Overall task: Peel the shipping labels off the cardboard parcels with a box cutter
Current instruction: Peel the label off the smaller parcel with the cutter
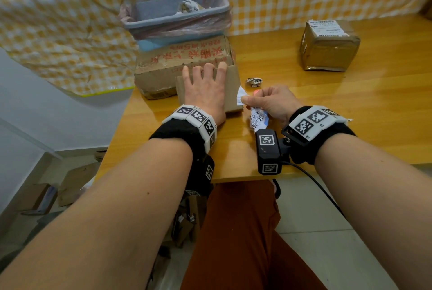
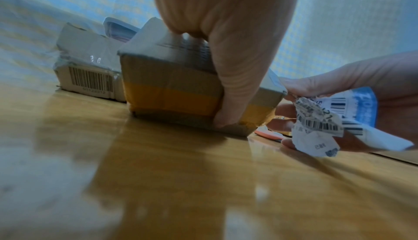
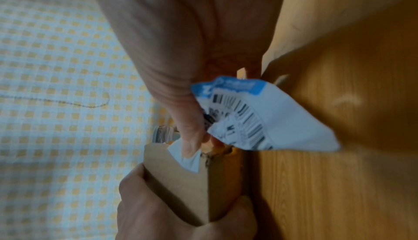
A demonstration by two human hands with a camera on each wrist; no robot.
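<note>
A small cardboard parcel (image 1: 232, 90) (image 2: 169, 83) (image 3: 181, 186) lies near the table's front edge. My left hand (image 1: 205, 88) (image 2: 226, 29) (image 3: 140, 213) holds it down, fingers spread over the top and thumb hooked down its near side. My right hand (image 1: 264, 100) (image 2: 361, 77) (image 3: 169, 47) pinches a crumpled white shipping label (image 1: 258, 118) (image 2: 321, 118) (image 3: 248, 118) with barcodes at the parcel's right edge. A white strip (image 3: 189, 161) of it still lies on the parcel's top. A pink box cutter (image 1: 256, 91) (image 2: 269, 134) peeks out at this hand, mostly hidden.
A larger box (image 1: 177, 63) with red print sits just behind the parcel, and a blue lined bin (image 1: 175, 21) with paper scraps stands behind that. A crumpled label ball (image 1: 253, 81) lies nearby. A taped parcel (image 1: 329, 51) with a label stands at the far right.
</note>
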